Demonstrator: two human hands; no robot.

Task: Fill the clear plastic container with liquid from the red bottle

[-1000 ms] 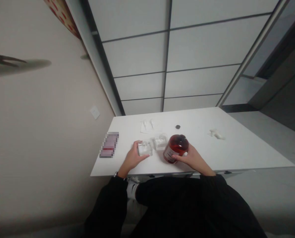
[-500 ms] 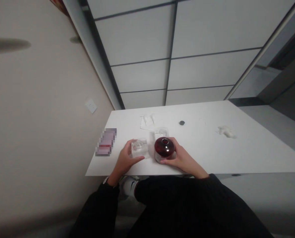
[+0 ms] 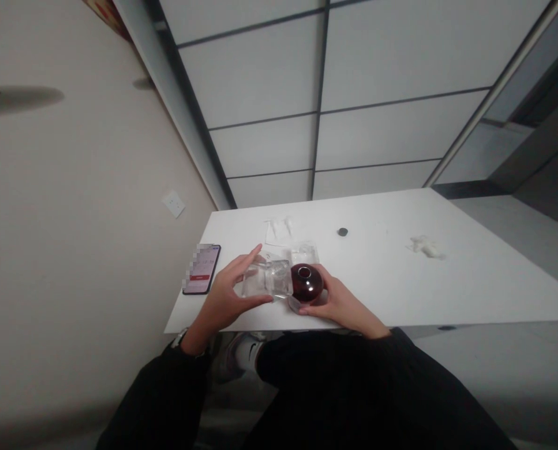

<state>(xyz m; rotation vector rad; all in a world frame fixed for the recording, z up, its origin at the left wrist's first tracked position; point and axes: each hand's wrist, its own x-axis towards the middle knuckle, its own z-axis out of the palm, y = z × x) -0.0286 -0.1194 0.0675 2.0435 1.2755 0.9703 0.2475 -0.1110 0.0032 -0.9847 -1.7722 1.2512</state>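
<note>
Head view: the left hand (image 3: 225,300), spread wide, straddles a clear plastic packet (image 3: 265,279), light and flimsy, best pinched by its edge. The right hand (image 3: 335,306) half-closes around a round dark-red bottle (image 3: 306,282), smooth and probably heavy, best held at its belly, just beside the packet on the bench (image 3: 382,275).

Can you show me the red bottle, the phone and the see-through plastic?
dark red bottle (image 3: 305,282): head view, point on its round top.
phone (image 3: 202,269): head view, point on its screen.
clear plastic wrap (image 3: 264,281): head view, point on its middle.
</note>
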